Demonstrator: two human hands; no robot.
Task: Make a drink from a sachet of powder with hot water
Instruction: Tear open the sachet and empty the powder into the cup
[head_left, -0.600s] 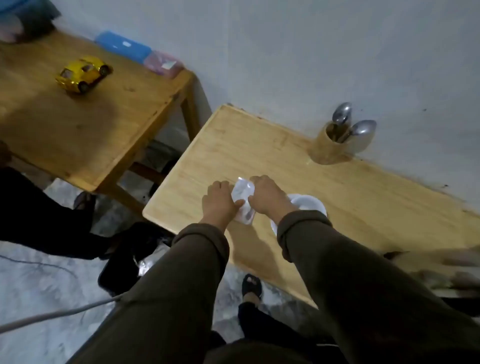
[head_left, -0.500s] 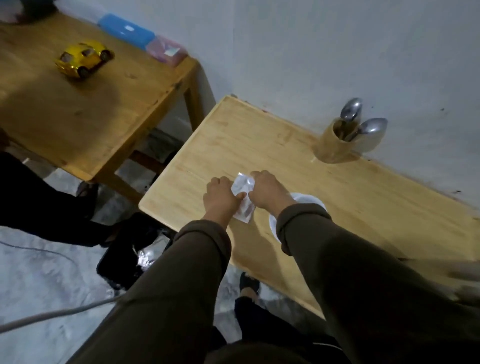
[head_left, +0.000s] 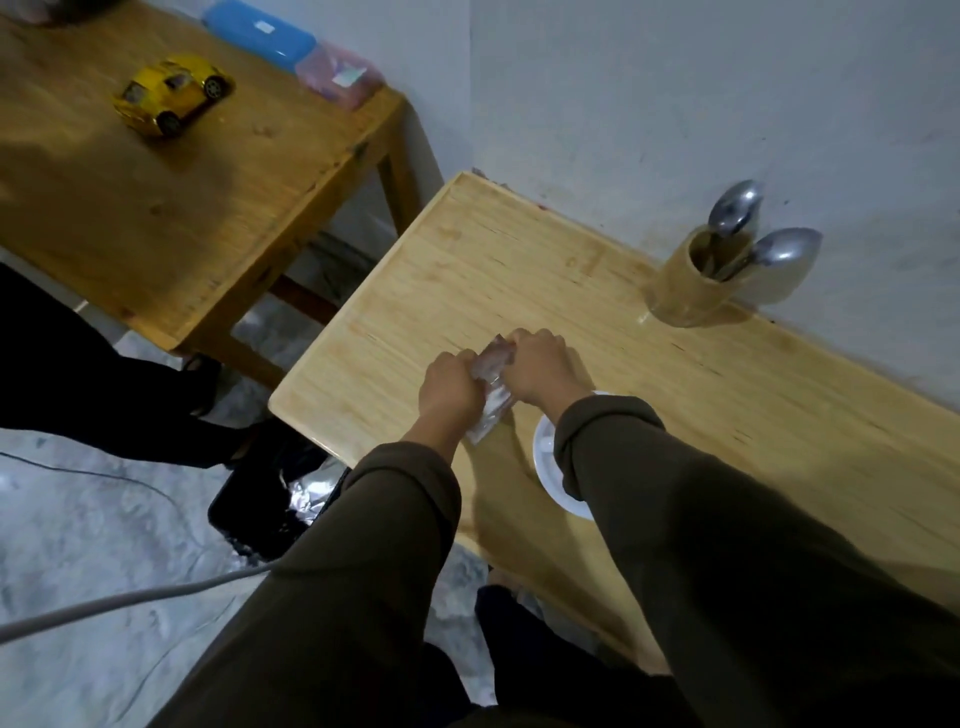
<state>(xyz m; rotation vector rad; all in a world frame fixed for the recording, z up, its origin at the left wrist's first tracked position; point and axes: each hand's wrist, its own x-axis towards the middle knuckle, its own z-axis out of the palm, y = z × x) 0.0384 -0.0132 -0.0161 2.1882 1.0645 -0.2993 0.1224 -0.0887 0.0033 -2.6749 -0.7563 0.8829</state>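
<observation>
Pale wooden table (head_left: 597, 291) set against a grey-white wall is my working surface. I see the sachet (head_left: 491, 387) held above it between both hands: small, translucent-silvery, crinkled, its lower end hanging free toward 6 o'clock. The left hand (head_left: 451, 387) is closed on the sachet's left edge, and the right hand (head_left: 537, 366) pinches its upper right edge, knuckles up. No print or brand on the sachet is legible to me. Just below the right wrist, toward 5 o'clock, sits a white cup (head_left: 550, 467), largely covered by the sleeve. At 2 o'clock, by the wall, a wooden holder (head_left: 685, 291) carries two metal spoons (head_left: 774, 254). At 10 o'clock, a second, darker table (head_left: 156, 208) bears a yellow toy car (head_left: 171, 96), a blue case (head_left: 260, 34) with a small unreadable label, and a pink box (head_left: 337, 78).
</observation>
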